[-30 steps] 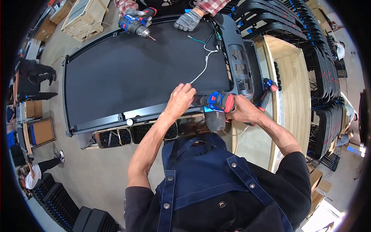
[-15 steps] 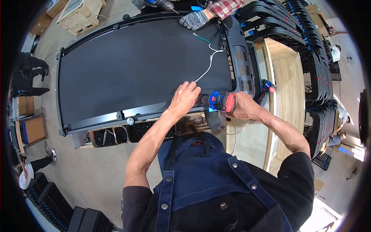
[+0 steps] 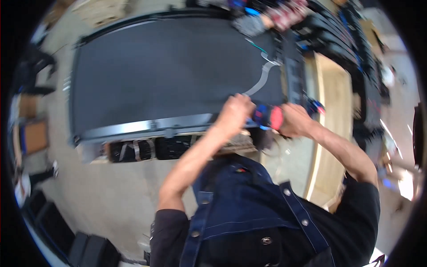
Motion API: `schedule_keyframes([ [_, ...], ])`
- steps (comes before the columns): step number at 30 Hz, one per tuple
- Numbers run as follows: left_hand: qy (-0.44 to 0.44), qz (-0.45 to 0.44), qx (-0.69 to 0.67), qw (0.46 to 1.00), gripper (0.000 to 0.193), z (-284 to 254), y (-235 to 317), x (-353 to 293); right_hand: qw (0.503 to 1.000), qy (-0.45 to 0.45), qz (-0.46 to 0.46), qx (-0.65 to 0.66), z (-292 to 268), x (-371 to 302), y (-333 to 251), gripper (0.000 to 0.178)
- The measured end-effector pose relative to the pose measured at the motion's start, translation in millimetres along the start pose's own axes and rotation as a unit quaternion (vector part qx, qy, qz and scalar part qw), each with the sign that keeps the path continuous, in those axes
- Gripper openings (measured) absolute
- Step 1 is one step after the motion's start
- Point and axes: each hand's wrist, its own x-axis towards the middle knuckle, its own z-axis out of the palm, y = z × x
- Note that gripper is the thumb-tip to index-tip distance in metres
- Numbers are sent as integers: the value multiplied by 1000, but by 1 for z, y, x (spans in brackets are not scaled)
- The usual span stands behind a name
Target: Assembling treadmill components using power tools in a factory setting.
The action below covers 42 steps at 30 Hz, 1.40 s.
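A large treadmill deck with a black belt (image 3: 178, 73) lies in front of me, its long near rail (image 3: 180, 127) toward my body. My left hand (image 3: 235, 115) is closed over the belt's near right part, around the end of a white cable (image 3: 262, 81). That cable runs up the belt to a green-tipped branch near the motor end. My right hand (image 3: 296, 120) grips a blue and red cordless drill (image 3: 268, 117), which points left toward my left hand. Motion blur and the hands hide the drill's tip.
Across the deck, a co-worker's grey-gloved hand (image 3: 250, 26) rests by the far right corner. Black bins of small parts (image 3: 172, 147) sit below the near rail. A wooden crate (image 3: 331, 89) stands at the right, with another drill (image 3: 316, 107) by its edge. Stacked black frames lie beyond.
My view has shifted, so the deck and both hands appear farther right and are blurred. The hands keep their grips on the cable and the drill. The co-worker's gloved hand remains at the far corner.
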Motion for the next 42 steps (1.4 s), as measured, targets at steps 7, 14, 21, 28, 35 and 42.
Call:
schedule_keyframes([
  [7,-50,-267,-16,962,26,82,31,-182,965,220,-139,29,46,-2,44,35],
  [14,-196,-439,110,870,28,157,-24,-258,964,215,-143,68,33,-30,22,34],
  [21,-148,-414,59,896,15,158,-46,-264,926,288,-167,176,67,-61,46,30],
  [28,7,-507,-48,861,11,142,-27,-274,882,185,-205,381,138,-64,55,34],
  [35,174,-467,-540,678,13,122,-11,-240,856,151,-267,417,179,-45,31,43],
  [42,241,-410,-785,398,22,44,87,-128,775,149,-265,553,192,-44,26,47],
])
